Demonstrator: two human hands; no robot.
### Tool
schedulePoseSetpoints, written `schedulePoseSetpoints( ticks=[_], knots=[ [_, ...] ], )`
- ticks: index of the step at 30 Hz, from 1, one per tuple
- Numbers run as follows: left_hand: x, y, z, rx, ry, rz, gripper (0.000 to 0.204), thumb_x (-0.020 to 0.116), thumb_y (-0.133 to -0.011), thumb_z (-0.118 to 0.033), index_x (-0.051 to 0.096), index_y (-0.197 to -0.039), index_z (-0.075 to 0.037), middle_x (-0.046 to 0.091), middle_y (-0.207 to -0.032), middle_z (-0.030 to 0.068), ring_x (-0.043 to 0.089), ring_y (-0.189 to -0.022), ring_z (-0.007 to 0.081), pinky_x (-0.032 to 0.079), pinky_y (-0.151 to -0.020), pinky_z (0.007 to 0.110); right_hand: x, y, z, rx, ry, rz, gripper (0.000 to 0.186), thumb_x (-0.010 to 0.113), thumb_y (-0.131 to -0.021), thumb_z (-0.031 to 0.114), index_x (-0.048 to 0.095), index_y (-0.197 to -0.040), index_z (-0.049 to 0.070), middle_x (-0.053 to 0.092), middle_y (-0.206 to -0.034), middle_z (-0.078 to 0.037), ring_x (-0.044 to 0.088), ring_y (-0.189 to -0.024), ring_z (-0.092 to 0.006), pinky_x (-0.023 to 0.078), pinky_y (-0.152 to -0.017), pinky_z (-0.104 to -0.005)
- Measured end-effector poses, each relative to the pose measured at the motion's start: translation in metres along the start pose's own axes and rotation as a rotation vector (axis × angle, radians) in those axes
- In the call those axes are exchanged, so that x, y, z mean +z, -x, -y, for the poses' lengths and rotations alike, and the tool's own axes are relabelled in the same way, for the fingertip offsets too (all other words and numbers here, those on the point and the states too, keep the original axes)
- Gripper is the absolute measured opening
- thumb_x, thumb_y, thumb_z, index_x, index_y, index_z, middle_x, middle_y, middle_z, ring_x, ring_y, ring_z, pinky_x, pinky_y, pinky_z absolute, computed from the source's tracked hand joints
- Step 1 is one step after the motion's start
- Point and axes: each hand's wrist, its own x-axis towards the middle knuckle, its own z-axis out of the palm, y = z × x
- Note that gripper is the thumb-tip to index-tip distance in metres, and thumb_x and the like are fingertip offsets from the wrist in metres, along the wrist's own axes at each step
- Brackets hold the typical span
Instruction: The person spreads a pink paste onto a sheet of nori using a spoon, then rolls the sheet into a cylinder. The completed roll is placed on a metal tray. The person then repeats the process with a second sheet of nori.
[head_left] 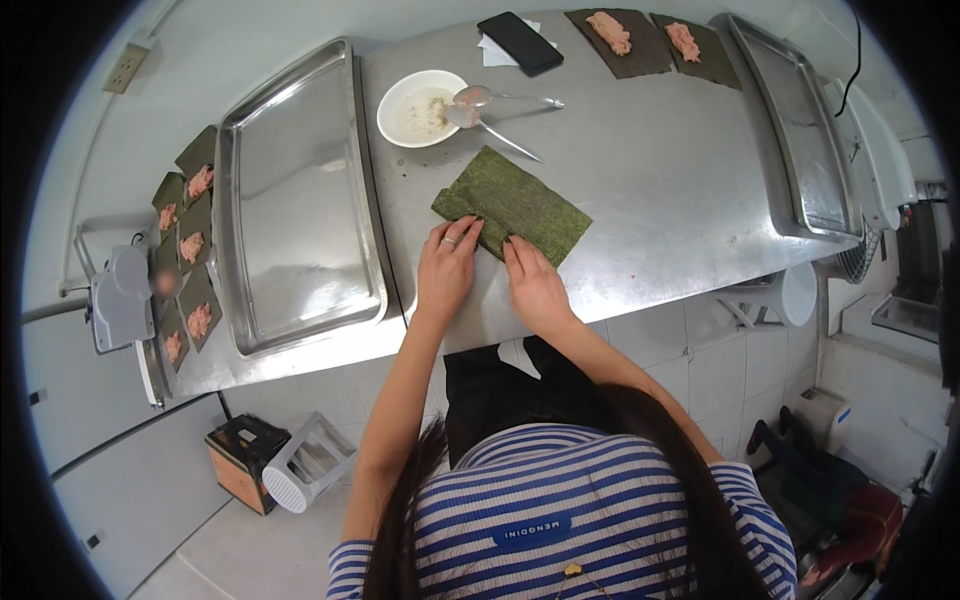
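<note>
A metal-topped table point(660, 190) fills the middle of a white-walled, tiled workroom. On it, directly under the fingertips, lies a green seaweed sheet point(530, 200), set askew. The left hand point(447, 262) and right hand point(537, 285) meet its near edge, fingers bent and kept close together; the thumbs are hidden, so I cannot tell whether they pinch the sheet or merely press it.

Its upper face shows no filling; what may be tucked beneath is hidden. Just beyond the hands are a white bowl point(390, 98) and two spoons point(510, 140), then a black phone point(520, 43). Farther beyond, to the right, two dark sheets point(650, 60) lie open, each bearing pink paste point(609, 33); well left of the hands, past a metal tray point(300, 150), at least five more do. I judge the work partway: those portions are spread out, while this sheet looks unfinished.

For writing, a blue label point(532, 532) with pale lettering sits below the hands, on the striped shirt point(610, 490).
</note>
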Motion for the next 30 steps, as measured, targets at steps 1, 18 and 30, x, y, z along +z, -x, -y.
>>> schedulePoseSetpoints(
  ticks=[1, 18, 30],
  knots=[
    [0.0, -0.001, 0.002, 0.013, -0.008, 0.006, 0.042, 0.06, -0.078, 0.0, 0.062, -0.119, -0.01, 0.06, -0.12, 0.0037, 0.053, -0.108, 0.0292, 0.047, -0.091, 0.039, 0.0, -0.003, 0.002, -0.006, 0.016, -0.013, 0.044, 0.053, -0.079, 0.005, 0.05, -0.119, -0.013, 0.05, -0.125, -0.025, 0.052, -0.114, -0.0362, 0.046, -0.097, -0.0394],
    [-0.013, -0.044, 0.026, 0.305, -0.129, 0.298, 0.038, 0.068, -0.076, -0.014, 0.061, -0.113, -0.013, 0.06, -0.117, 0.002, 0.052, -0.116, 0.0208, 0.033, -0.107, 0.041, 0.005, -0.038, 0.0, 0.15, -0.053, 0.047, 0.036, 0.057, -0.073, 0.0, 0.054, -0.107, -0.011, 0.052, -0.101, -0.019, 0.055, -0.098, -0.0336, 0.052, -0.081, -0.0391],
    [-0.021, -0.023, 0.008, 0.278, -0.144, 0.384, 0.028, 0.07, -0.073, -0.014, 0.063, -0.101, -0.012, 0.061, -0.096, 0.0028, 0.061, -0.094, 0.0208, 0.044, -0.088, 0.037, -0.016, -0.025, -0.009, 0.048, -0.062, 0.185, 0.021, 0.059, -0.071, 0.001, 0.058, -0.091, -0.004, 0.053, -0.098, -0.015, 0.056, -0.096, -0.0291, 0.052, -0.078, -0.0362]
  ],
)
